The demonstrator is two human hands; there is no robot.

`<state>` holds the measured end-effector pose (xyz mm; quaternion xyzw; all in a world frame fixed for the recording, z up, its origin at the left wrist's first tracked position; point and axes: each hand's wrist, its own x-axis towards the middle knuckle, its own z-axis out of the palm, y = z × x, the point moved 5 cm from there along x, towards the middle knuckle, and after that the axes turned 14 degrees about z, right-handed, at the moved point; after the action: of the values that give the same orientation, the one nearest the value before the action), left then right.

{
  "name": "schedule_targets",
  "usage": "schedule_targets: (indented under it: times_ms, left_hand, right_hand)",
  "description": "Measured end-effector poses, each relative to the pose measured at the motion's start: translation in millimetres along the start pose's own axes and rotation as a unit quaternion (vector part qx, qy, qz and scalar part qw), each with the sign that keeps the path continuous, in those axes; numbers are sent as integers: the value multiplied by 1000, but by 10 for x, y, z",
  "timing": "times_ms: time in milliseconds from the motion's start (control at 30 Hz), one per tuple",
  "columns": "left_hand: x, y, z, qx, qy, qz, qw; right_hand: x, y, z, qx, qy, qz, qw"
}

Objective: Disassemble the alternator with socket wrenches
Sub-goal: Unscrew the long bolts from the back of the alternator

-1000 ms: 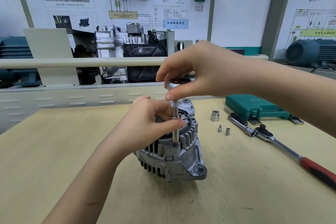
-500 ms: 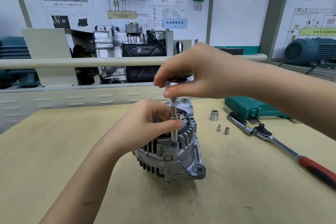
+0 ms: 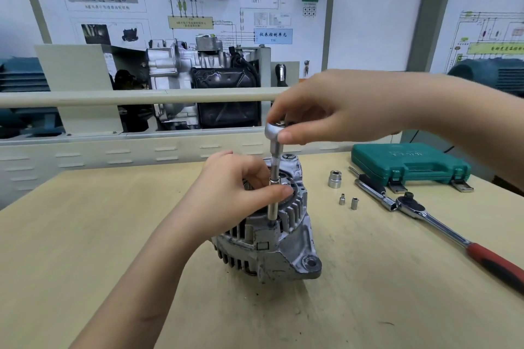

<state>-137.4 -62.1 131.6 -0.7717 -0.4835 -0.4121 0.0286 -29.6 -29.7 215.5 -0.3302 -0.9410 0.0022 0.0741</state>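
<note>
A silver finned alternator (image 3: 286, 246) stands on the wooden table (image 3: 85, 235) in the middle. A small socket wrench with extension bar (image 3: 274, 178) stands upright, its socket on a bolt at the alternator's front rim. My right hand (image 3: 340, 110) grips the wrench's round head from above, thumb against its side. My left hand (image 3: 235, 193) rests on top of the alternator and pinches the extension bar between thumb and fingers.
To the right lie a large socket (image 3: 335, 179), two small sockets (image 3: 348, 202), an extension bar (image 3: 371, 190) and a red-handled ratchet (image 3: 453, 238). A closed green tool case (image 3: 408, 163) sits behind them. A rail and an engine display stand beyond the table's far edge.
My right hand has turned on the wrench head, so the head now shows more at the fingertips. My left hand keeps its pinch on the bar; the alternator stays put.
</note>
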Motion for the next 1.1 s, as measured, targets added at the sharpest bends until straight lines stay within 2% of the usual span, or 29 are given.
schedule_targets:
  times_ms: [100, 267, 400, 567, 767, 900, 1000, 1100]
  left_hand:
    - [0, -3, 0, -45, 1, 6, 999]
    - [-12, -3, 3, -120, -57, 6, 991]
    - [-7, -11, -20, -94, -44, 20, 994]
    - [4, -33, -4, -64, -43, 16, 997]
    - [0, -46, 17, 6, -19, 11, 1000]
    - [5, -65, 10, -21, -24, 2, 999]
    - [-4, -38, 21, -64, -58, 10, 996]
    - [-11, -20, 32, -64, -65, 23, 996]
  right_hand:
    - [15, 10, -8, 8, -13, -19, 1000]
    - [66, 4, -16, 41, -32, -62, 997]
    - [97, 6, -31, 51, -53, -85, 994]
    - [176, 22, -56, -14, -53, -62, 997]
    - [156, -12, -80, -4, 22, -59, 998]
    - [134, -41, -63, -11, 20, -67, 998]
    - [134, -8, -64, -16, -10, -68, 998]
    - [133, 33, -68, 6, -31, -73, 997]
